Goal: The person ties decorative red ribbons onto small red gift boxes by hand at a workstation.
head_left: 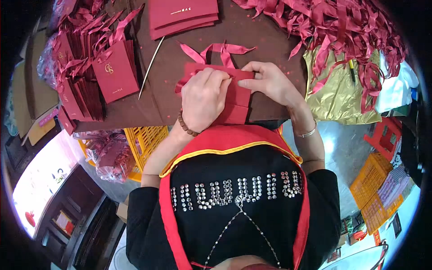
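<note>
A red paper gift bag [236, 101] lies on the brown-covered table in front of my apron. My left hand [203, 96], with a bead bracelet at the wrist, rests across the bag, its fingers pinched at the upper part. My right hand [272, 83] grips the bag's upper right edge between thumb and fingers. Red ribbon ends [220, 50] stick out beyond the bag's top edge. Whatever small part lies between my left fingertips is hidden by the hand.
Finished-looking red bags with ribbons [114, 72] stand at the left. Flat red bags [183, 15] lie at the top, near a thin stick [150, 67]. Loose red ribbons [335, 31] heap at the upper right, beside gold plastic [342, 96]. Yellow crates [146, 146] flank the table below.
</note>
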Demonstrator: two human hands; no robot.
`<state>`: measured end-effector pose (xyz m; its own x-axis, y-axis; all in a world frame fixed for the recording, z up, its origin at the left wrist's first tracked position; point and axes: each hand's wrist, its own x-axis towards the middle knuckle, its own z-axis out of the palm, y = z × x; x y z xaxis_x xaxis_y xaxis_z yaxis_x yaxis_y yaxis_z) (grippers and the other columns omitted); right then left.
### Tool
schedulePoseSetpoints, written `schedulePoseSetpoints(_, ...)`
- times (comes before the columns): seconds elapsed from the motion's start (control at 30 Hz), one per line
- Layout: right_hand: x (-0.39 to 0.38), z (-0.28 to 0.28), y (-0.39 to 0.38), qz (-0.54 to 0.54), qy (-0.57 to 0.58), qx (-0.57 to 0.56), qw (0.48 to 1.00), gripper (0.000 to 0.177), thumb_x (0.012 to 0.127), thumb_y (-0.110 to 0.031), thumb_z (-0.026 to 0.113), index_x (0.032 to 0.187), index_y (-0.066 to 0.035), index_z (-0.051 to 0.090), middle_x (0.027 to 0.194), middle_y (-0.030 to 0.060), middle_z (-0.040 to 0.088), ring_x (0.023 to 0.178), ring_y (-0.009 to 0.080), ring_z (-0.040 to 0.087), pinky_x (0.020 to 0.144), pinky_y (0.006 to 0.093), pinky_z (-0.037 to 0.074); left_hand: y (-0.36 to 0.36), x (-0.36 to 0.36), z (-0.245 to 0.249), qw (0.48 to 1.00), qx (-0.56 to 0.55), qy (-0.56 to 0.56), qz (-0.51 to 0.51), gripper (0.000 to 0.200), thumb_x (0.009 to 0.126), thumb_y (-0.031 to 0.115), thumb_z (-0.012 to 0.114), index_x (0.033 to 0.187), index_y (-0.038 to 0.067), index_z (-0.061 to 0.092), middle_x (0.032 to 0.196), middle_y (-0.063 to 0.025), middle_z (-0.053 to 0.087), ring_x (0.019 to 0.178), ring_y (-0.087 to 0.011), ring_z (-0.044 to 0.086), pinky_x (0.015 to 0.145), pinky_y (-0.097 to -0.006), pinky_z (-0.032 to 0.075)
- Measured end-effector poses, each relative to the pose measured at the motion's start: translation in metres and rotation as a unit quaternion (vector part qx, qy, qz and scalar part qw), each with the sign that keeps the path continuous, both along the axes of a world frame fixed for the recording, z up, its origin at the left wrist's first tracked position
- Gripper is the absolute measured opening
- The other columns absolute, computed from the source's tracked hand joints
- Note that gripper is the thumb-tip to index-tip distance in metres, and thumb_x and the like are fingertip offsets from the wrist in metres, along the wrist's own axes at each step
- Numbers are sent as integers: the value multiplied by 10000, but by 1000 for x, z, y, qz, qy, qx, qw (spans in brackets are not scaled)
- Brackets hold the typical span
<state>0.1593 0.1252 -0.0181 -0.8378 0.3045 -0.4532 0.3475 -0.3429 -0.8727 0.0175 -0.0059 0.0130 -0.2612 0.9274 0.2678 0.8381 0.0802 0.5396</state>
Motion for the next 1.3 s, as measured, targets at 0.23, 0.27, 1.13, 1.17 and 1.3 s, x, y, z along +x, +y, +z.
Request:
schedulePoseSetpoints(0.23,2,-6,1,33,-25,15,999,212,823,-87,653,1004,3,590,824,-16,623,684,13,543,586,168,427,1,2,-2,1000,-3,-21,2,92,771,90,646,767,65,558,684,-86,542,614,-266,560,543,-366,447)
schedulePoseSetpoints(0.27,2,-4,1,34,-24,16,999,212,823,-87,653,1004,3,590,824,-16,623,684,13,543,586,168,427,2,2,-2,1000,-1,-21,1,93,771,88,645,768,62,556,687,-88,542,616,-268,560,543,-366,447)
schedulePoseSetpoints(1.13,4,22,-13,35,82,269,959,206,790,-86,665,934,48,603,864,78,574,796,147,534,688,261,416,-2,-11,24,996,6,68,-54,108,721,113,685,810,125,625,879,-18,575,834,-199,533,708,-343,347)
schedulePoseSetpoints(1.17,4,23,-14,36,84,269,959,206,790,-86,665,934,48,603,864,78,574,796,147,534,688,261,416,-2,-15,24,996,-21,43,-70,102,722,120,686,805,123,626,890,-16,580,834,-196,536,707,-341,346)
schedulePoseSetpoints(1.3,5,34,-18,31,89,334,938,203,787,-83,657,943,38,606,896,132,596,788,227,564,666,303,448,1,-22,29,992,-67,-26,-100,79,753,125,666,824,103,638,877,-28,599,829,-218,559,703,-344,382)
